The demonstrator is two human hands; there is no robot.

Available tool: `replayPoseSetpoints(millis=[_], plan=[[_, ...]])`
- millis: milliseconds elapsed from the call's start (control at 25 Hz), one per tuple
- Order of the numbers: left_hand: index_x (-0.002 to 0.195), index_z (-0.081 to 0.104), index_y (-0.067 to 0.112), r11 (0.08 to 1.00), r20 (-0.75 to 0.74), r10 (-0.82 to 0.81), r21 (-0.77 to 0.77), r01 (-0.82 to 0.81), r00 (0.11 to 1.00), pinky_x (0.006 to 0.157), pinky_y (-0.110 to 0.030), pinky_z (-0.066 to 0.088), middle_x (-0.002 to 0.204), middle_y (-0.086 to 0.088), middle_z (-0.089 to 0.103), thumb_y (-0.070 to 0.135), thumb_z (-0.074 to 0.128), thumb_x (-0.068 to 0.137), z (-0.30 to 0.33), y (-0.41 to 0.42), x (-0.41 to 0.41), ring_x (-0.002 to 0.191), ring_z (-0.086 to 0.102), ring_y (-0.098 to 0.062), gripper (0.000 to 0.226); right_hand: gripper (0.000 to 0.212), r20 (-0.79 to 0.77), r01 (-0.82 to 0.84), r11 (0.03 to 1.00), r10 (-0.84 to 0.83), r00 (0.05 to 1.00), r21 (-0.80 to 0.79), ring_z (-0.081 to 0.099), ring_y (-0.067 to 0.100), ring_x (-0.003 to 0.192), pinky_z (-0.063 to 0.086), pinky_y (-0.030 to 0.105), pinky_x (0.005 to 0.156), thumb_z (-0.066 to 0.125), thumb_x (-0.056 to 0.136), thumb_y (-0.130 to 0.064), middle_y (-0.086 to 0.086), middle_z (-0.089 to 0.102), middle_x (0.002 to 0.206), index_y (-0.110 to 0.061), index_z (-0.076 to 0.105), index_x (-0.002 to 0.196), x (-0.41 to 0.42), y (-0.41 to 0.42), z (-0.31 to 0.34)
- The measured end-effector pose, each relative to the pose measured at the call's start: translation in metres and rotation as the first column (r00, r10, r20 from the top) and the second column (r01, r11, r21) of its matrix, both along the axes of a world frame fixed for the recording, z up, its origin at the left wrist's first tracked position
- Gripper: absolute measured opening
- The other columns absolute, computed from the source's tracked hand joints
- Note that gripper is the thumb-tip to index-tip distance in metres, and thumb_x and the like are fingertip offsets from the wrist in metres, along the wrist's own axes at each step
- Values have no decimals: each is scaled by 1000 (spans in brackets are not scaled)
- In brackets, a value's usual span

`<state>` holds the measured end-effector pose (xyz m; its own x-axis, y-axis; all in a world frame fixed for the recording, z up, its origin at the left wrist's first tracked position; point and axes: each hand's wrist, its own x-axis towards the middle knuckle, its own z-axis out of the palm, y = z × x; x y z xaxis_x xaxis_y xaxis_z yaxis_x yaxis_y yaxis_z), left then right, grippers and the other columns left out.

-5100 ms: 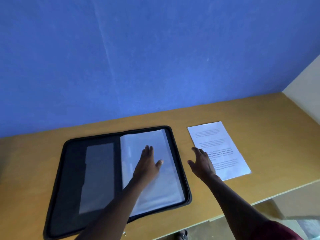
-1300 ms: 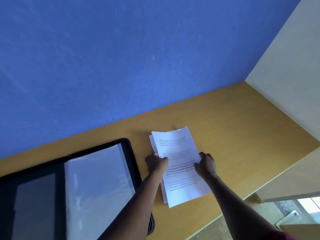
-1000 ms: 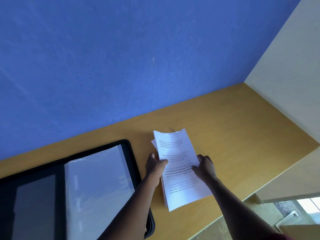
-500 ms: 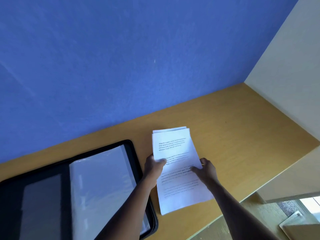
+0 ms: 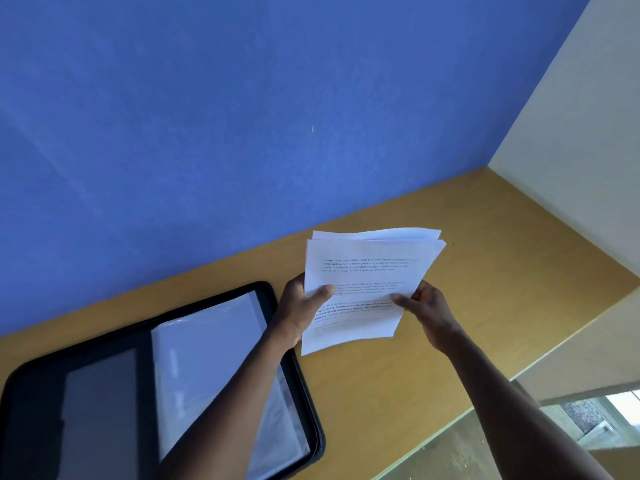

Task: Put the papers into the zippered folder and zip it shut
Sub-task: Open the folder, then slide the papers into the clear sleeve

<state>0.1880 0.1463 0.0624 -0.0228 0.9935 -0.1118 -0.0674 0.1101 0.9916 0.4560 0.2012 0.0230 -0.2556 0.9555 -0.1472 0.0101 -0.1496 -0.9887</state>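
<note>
A stack of white printed papers (image 5: 367, 271) is held up off the yellow table, tilted toward me. My left hand (image 5: 298, 310) grips its left edge, thumb on the top sheet. My right hand (image 5: 424, 308) pinches the right edge. The black zippered folder (image 5: 298, 375) lies open flat at the lower left, with clear plastic sleeves (image 5: 211, 348) on its right half and a grey pocket (image 5: 100, 410) on its left half. My left forearm crosses over the folder's right side.
The yellow table (image 5: 502, 271) meets a blue wall (image 5: 242, 116) at the back and a cream wall (image 5: 588, 150) at the right. The table's front edge runs diagonally at lower right, with floor below it.
Both hands gathered the papers on the table and have now lifted the stack off the surface, raising and tilting it upward. The folder has not moved.
</note>
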Motion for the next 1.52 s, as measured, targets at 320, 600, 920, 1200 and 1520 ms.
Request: replayPoseSetpoints(millis=[320,600,920,1200,1520], plan=[[105,72,30,1000,-13,13,2,-13,1000,74,-14,53,108,12,76,19,70,92,-9,-11,0,100,71,-7,18,26,7,90,996,-90,996,12,68,23,95,54,39,85,68,85,3,14,73,108,-7,66,110,-5,-8,5],[93,72,33,996,-179,43,-76,-57,983,69,-14,53,96,16,76,17,69,89,-26,-16,5,89,70,-1,17,25,79,81,997,-80,994,-10,66,25,89,53,42,78,72,83,3,17,74,104,-7,68,105,-7,-14,-1],[104,70,31,983,-226,150,-73,-171,962,68,-7,51,98,16,74,20,69,89,-32,-17,10,88,67,8,19,27,83,115,993,-114,990,-6,66,23,91,52,39,80,72,83,2,15,73,105,-2,67,109,-11,-3,0],[115,70,21,967,-275,186,-116,-225,943,64,-6,49,102,12,72,22,67,92,-38,-14,12,87,65,8,24,23,136,87,996,-83,987,-19,68,17,84,55,24,70,69,85,4,7,74,99,-3,69,106,-23,12,3],[114,69,15,960,-351,141,-180,-214,926,57,-12,50,101,4,72,29,65,94,-41,-9,16,84,67,-8,25,21,188,78,995,-65,980,-65,67,25,90,54,40,79,70,85,0,8,74,102,-8,69,105,-20,11,-3]])
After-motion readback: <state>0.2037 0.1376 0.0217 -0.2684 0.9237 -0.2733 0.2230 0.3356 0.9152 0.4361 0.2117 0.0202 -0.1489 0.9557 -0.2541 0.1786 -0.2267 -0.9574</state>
